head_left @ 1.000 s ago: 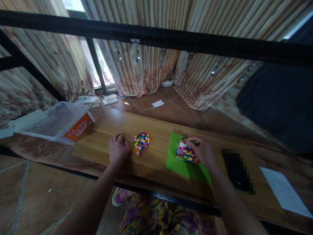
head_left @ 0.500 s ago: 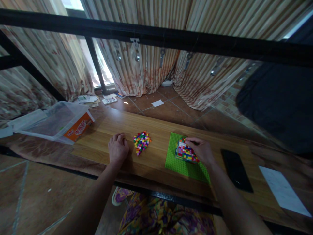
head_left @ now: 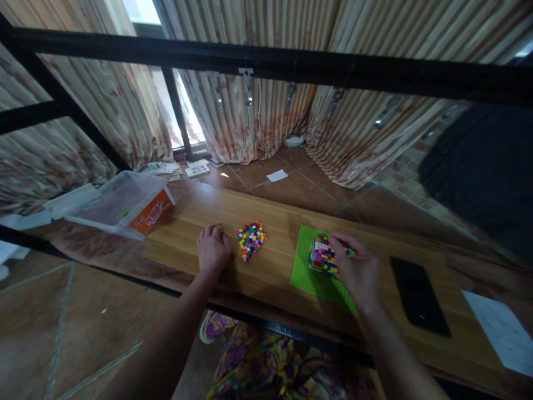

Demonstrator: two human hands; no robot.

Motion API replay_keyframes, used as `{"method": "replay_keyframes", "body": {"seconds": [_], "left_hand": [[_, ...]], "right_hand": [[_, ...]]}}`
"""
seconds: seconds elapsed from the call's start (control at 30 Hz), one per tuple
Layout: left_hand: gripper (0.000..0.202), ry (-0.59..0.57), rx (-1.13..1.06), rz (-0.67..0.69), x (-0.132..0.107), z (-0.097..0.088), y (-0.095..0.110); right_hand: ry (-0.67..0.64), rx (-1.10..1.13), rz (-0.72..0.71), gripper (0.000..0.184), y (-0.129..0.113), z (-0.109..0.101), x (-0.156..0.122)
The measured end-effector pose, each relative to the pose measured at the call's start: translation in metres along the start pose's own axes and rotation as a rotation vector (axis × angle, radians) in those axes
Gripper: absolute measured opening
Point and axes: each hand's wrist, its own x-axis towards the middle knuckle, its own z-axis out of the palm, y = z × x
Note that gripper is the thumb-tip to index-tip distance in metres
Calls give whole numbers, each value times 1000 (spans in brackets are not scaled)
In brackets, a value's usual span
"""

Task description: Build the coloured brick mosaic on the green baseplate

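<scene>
A green baseplate (head_left: 310,272) lies on the wooden tabletop (head_left: 275,216). On it stands a block of many-coloured small bricks (head_left: 321,258). My right hand (head_left: 358,269) is wrapped round the right side of that block, fingers curled over its top. A loose pile of coloured small bricks (head_left: 251,240) lies left of the plate. My left hand (head_left: 213,253) rests on the table just left of the pile, fingers curled under, nothing visible in it.
A clear plastic box with an orange label (head_left: 125,204) sits at the table's left end. A black phone (head_left: 418,294) lies right of the plate, a white sheet (head_left: 499,333) further right. A black metal bar (head_left: 266,61) crosses overhead; curtains hang behind.
The view has shifted, so everything sits a little further right. My right hand has slid further over the brick block and covers more of its right side. My left hand stays put.
</scene>
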Motion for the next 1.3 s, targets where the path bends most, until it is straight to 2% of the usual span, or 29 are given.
{"method": "replay_keyframes", "body": {"seconds": [0.13, 0.23, 0.33, 0.43, 0.53, 0.7, 0.87, 1.0, 1.17, 1.3], "left_hand": [[29, -20, -13, -19, -1, -1, 1], [28, -19, -19, -26, -1, -2, 2], [27, -25, -25, -29, -1, -3, 3], [27, -23, -23, -31, -1, -2, 3], [26, -13, -22, -23, -1, -2, 2], [27, -11, -21, -19, -1, -2, 2], [27, -17, -15, -15, -1, -2, 2], [27, -4, -14, 0, -1, -1, 0], [26, -1, -20, 1, 1, -2, 0], [27, 6, -23, 1, 1, -3, 1]], "right_hand": [[-322, 67, -197, 19, -35, 40, -41], [-444, 60, -276, 17, -46, 76, -66], [-490, 24, -351, 15, -52, 104, -78], [-497, -95, -401, 9, -57, 122, -81], [-479, -259, -424, 5, -63, 134, -83], [-445, -387, -451, 14, -63, 142, -87], [-450, -369, -439, 17, -57, 138, -85], [-423, -251, -412, 20, -56, 122, -81], [-335, -63, -246, 18, -51, 72, -65], [-289, -90, -166, 18, -29, 19, -38]]}}
